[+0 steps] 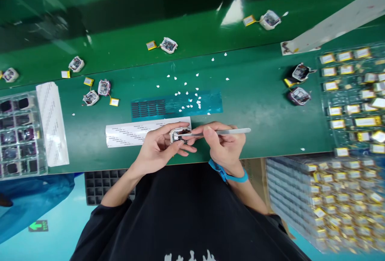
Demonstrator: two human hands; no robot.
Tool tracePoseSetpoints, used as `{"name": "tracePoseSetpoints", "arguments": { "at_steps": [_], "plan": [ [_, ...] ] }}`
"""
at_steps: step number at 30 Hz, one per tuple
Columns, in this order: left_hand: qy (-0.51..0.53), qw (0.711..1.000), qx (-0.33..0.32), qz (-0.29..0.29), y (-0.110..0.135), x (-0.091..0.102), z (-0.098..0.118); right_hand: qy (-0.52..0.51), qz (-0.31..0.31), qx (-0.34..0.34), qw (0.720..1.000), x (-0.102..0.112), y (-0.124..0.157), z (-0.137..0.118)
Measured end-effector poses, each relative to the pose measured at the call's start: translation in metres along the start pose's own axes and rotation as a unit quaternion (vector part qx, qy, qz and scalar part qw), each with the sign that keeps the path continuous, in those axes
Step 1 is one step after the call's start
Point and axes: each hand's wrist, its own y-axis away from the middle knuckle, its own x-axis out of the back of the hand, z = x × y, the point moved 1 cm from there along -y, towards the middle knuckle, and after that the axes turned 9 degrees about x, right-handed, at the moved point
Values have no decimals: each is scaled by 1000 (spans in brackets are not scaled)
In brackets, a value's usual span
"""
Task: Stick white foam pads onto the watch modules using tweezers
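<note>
A small white case (179,134) with dark parts inside sat near the front edge of the green table (255,108), just below the middle of the view. The left hand (158,148) was closed around the case, thumb above and fingers beneath. The right hand (224,144) pinched a pair of metal tweezers (219,132), whose tips reached into the open top of the case while the handle pointed toward 3 o'clock. A blue wrist strap (228,172) circled the right wrist.

At 9 o'clock from the case, touching the left hand, lay a white label strip (132,131). At 12 o'clock lay a blue sheet (177,105) scattered with white scraps (192,92). Similar cases with yellow batteries (98,92) lay at 10 o'clock, and two more cases (299,84) at 2 o'clock. A clear tray of dark parts (18,132) stood at far 9 o'clock. Trays of yellow batteries (355,100) filled the 3 o'clock side.
</note>
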Motion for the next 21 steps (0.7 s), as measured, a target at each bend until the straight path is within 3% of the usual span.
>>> {"name": "tracePoseSetpoints", "arguments": {
  "at_steps": [13,21],
  "plan": [
    [5,998,-44,34,-5,-3,-8,72,22,96,993,-1,2,-3],
    [28,998,-43,20,-4,-4,-7,103,14,108,989,0,1,-5]
  ]
}}
